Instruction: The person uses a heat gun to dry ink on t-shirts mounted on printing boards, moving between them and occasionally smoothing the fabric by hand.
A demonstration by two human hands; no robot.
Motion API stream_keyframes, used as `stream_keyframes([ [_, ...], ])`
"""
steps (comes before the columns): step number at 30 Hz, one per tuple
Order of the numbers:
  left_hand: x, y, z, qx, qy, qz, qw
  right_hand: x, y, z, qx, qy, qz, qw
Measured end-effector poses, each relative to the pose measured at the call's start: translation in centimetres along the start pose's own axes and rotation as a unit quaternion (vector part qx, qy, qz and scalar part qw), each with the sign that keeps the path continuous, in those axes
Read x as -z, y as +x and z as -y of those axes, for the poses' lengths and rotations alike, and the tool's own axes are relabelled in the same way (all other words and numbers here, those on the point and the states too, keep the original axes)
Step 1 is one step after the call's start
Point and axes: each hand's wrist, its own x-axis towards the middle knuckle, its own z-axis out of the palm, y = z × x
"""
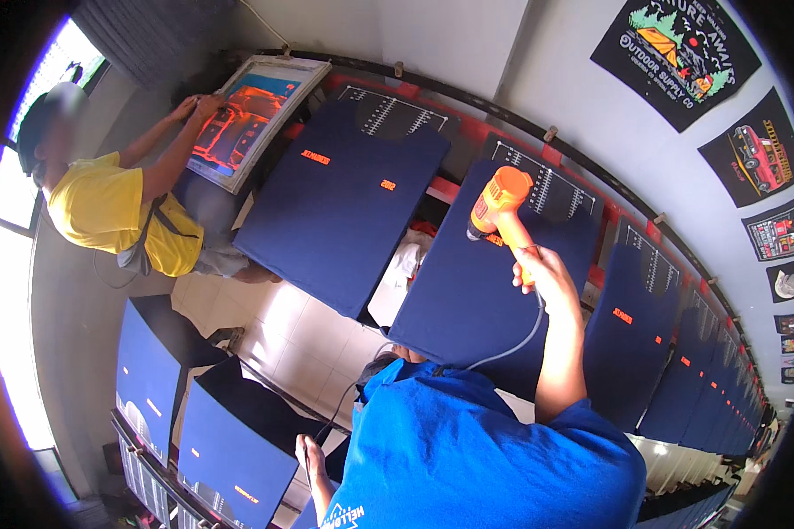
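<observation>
My right hand (pixel 549 278) is closed round the handle of an orange heat gun (pixel 501 201), held over a navy T-shirt (pixel 468 300) laid on a printing board. The nozzle is angled down to the left, close to the small orange print on the chest, which the gun partly covers. From the handle a grey power cord (pixel 525 340) curves down toward my blue shirt. Low on the left, my left hand (pixel 310 458) has its fingers wrapped round a thin dark cord (pixel 338 410).
At the far left a person in a yellow shirt (pixel 97 203) works over a wooden-framed printing screen (pixel 313 75). Navy shirts with orange prints (pixel 335 194) lie on boards along a curving rail (pixel 551 134). More boards with shirts (pixel 225 432) stand at lower left. Tiled floor (pixel 282 339) lies between.
</observation>
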Motion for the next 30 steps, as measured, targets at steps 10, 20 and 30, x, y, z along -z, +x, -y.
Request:
stream_keyframes([
  [10,1.6,-2.4,0.9,0.053,0.033,0.01,0.998,-0.1,0.9,-0.7,0.043,0.005,-0.007,0.999],
  [20,1.4,-4.9,2.3,0.091,0.0,-0.005,0.996,0.0,1.3,-0.6,0.013,0.021,0.011,1.0],
  [30,1.8,-6.1,2.7,0.124,-0.021,-0.006,0.992,-1.4,1.0,-0.7,0.046,-0.009,-0.006,0.999],
])
